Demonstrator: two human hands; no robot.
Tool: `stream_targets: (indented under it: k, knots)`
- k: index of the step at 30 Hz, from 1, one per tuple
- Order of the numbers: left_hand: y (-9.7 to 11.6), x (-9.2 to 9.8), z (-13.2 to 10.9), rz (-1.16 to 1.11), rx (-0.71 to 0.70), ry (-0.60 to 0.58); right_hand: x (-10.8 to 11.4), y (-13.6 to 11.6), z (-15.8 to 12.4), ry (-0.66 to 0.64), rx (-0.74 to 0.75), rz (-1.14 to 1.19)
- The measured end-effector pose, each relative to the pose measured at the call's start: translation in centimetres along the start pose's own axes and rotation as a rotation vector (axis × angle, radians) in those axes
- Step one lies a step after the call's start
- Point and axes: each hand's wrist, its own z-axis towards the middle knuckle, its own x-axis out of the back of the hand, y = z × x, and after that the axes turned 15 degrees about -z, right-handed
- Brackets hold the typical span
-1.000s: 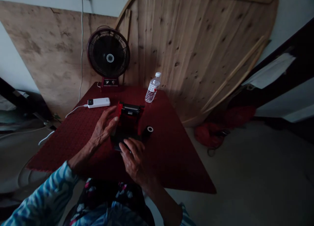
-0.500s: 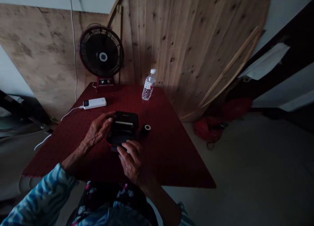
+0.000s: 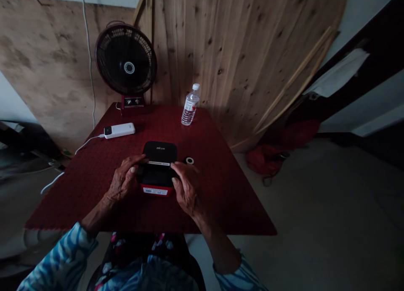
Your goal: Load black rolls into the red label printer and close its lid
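A small box-shaped device (image 3: 160,149), black on top with a red front, sits on the table before me. A pale strip runs across its top, and a white label (image 3: 155,191) is on the red front. My left hand (image 3: 123,178) grips its left edge, fingertips at one end of the strip. On the opposite side my right hand (image 3: 188,189) has fingers and thumb against the right edge. Just beyond the right fingers lies a black roll (image 3: 189,160) with a white ring-shaped end, partly covered by that hand.
The dark red table (image 3: 217,186) carries a white power bank (image 3: 119,130) with a cable at left. A clear water bottle (image 3: 190,106) and an electric fan (image 3: 126,64) stand at the back. Wooden boards (image 3: 202,51) lean behind. A red bag (image 3: 265,162) lies on the floor.
My right hand has moved from the device's front up to its right edge. The black part that stuck out at the front now lies flat on top, and the red front shows.
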Motion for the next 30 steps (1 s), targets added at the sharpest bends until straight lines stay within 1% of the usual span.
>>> stream_targets:
  k: [4, 5, 7, 9, 12, 14, 16, 17, 18, 20, 22, 23, 25, 26, 30]
  knots:
    - [-0.6, 0.2, -0.4, 0.041, -0.08, -0.026, -0.5, 0.1, -0.6, 0.052, 0.015, 0.03]
    - [-0.7, 0.2, -0.5, 0.034, -0.084, -0.035, -0.6, 0.1, -0.6, 0.053, 0.01, 0.052]
    - [-0.9, 0.2, -0.8, -0.02, -0.041, -0.042, -0.7, 0.2, -0.6, 0.029, -0.038, 0.118]
    - [-1.2, 0.2, -1.0, -0.106, 0.037, -0.01, -0.7, 0.3, -0.7, 0.02, -0.163, 0.232]
    - [-1.5, 0.2, -1.3, -0.206, 0.084, 0.096, -0.6, 0.4, -2.1, 0.1, -0.434, 0.374]
    - [-1.7, 0.3, -1.3, -0.249, 0.109, 0.165, -0.6, 0.4, -3.8, 0.135, -0.594, 0.377]
    - [-1.7, 0.3, -1.0, -0.298, 0.181, 0.196, -0.5, 0.4, -5.7, 0.093, -0.666, 0.342]
    - [-1.6, 0.3, -0.8, -0.331, 0.226, 0.198, -0.4, 0.3, -6.5, 0.05, -0.656, 0.319]
    - [-1.6, 0.2, -0.6, -0.367, 0.271, 0.193, -0.4, 0.2, -7.1, 0.01, -0.614, 0.29]
    - [-1.4, 0.0, -0.1, -0.434, 0.353, 0.18, -0.3, -0.1, -7.9, -0.052, -0.481, 0.215]
    - [-1.3, -0.1, 0.3, -0.491, 0.422, 0.187, -0.2, -0.3, -8.0, -0.078, -0.359, 0.14]
    - [-1.2, -0.1, 0.5, -0.516, 0.458, 0.189, -0.1, -0.4, -7.9, -0.078, -0.327, 0.117]
    - [-1.0, 0.1, 0.9, -0.548, 0.511, 0.172, 0.1, -0.5, -7.5, -0.084, -0.314, 0.102]
    - [-0.8, 0.3, 1.1, -0.544, 0.516, 0.156, 0.1, -0.5, -7.4, -0.085, -0.32, 0.101]
    - [0.8, 0.9, 2.0, -0.432, 0.476, 0.061, 0.4, -0.3, -7.1, -0.103, -0.332, 0.1]
